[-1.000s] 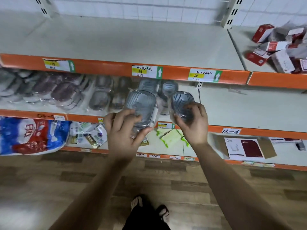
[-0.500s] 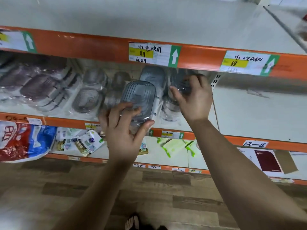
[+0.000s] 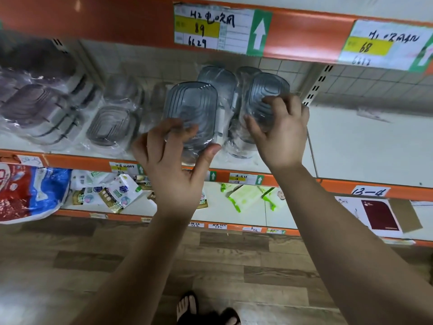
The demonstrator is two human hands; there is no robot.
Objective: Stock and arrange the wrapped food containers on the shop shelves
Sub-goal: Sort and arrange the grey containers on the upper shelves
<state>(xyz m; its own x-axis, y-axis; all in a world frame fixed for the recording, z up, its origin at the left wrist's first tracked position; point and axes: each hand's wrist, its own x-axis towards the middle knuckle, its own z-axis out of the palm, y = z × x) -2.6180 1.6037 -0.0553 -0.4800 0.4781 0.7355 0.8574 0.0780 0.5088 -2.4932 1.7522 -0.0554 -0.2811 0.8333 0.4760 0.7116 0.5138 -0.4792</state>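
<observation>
Both gripping, mid-frame: left hand (image 3: 168,165) curled round left wrapped container (image 3: 191,106), right hand (image 3: 281,137) pinching right wrapped container (image 3: 264,95). Held on end, lids outward, likely for slotting face-front onto middle shelf (image 3: 363,146) like neighbouring packs (image 3: 110,125).

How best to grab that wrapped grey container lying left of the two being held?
Grip the wrapped grey container across its rigid rim, thumb on one edge, fingers opposite, reaching in from the shelf front. Its ribbed lid faces outward, and loose wrap would likely slip.
</observation>
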